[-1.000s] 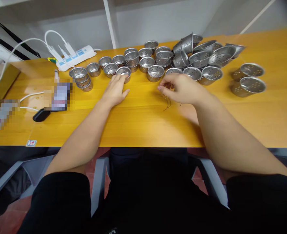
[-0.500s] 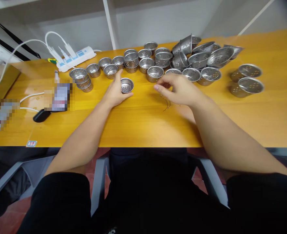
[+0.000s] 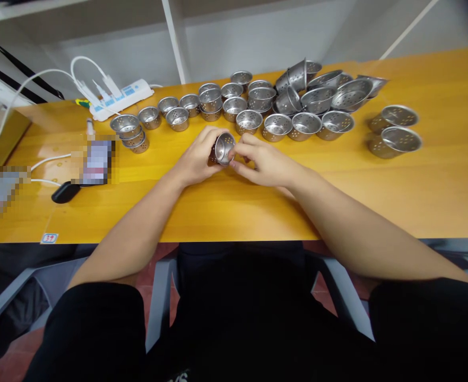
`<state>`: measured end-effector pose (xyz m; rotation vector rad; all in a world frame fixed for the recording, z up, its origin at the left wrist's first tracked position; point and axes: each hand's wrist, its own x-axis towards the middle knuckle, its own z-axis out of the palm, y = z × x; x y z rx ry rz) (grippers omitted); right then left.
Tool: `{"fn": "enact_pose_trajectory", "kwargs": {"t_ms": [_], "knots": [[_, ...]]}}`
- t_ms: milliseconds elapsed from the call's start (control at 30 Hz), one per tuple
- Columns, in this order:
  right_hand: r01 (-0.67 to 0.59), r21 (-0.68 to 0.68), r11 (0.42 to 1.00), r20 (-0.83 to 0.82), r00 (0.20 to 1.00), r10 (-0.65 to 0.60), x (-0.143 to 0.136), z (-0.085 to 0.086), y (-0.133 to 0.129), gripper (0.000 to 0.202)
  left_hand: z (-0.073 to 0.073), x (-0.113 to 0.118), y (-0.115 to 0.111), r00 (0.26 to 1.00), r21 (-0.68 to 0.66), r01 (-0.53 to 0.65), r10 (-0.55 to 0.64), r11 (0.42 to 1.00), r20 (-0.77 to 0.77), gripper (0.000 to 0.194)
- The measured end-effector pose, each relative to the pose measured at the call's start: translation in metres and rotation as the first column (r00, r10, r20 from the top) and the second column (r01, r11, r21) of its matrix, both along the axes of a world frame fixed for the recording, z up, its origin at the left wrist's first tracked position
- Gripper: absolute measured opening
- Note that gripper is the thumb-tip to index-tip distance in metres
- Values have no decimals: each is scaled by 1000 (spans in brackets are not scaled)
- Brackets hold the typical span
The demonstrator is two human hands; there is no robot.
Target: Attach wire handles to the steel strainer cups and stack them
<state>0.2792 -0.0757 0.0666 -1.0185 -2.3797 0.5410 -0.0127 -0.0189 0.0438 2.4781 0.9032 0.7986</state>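
One held cup: the perforated metal cup point(image 3: 219, 150) is between your hands, tilted, its mouth toward your right.
Left hand: your left hand point(image 3: 196, 161) grasps its side.
Right hand: your right hand point(image 3: 265, 163) has bent fingers at its rim; you cannot tell whether they pinch anything.
Front row: four cups point(image 3: 277, 128) stand just beyond your right hand.
Far-right cups: two cups point(image 3: 395, 146), well right of it.
Small cups: four small cups point(image 3: 177, 121), beyond your left hand.
Heap: one pile of cups point(image 3: 317, 101), overlapping, uncountable.
Phone: one phone point(image 3: 97, 162), left of your left hand.
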Motion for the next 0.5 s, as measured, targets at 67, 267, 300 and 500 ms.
{"fn": "enact_pose_trajectory", "kwargs": {"t_ms": [67,267,300,500], "knots": [[37,-12,999,0,999,-37,-1,4,-3,33,0,-1,0,1000,3,13,-13,1000,-9,85],[106,-18,994,-15,994,-106,-6,8,-7,40,1,2,-4,1000,2,-2,2,1000,-19,85],[94,-10,996,-24,995,-94,-6,7,-7,42,2,2,-5,1000,-6,-8,8,1000,-21,85],[76,57,996,-67,995,-72,-4,3,-3,46,2,4,-4,1000,-31,-5,5,999,-3,88]]}}
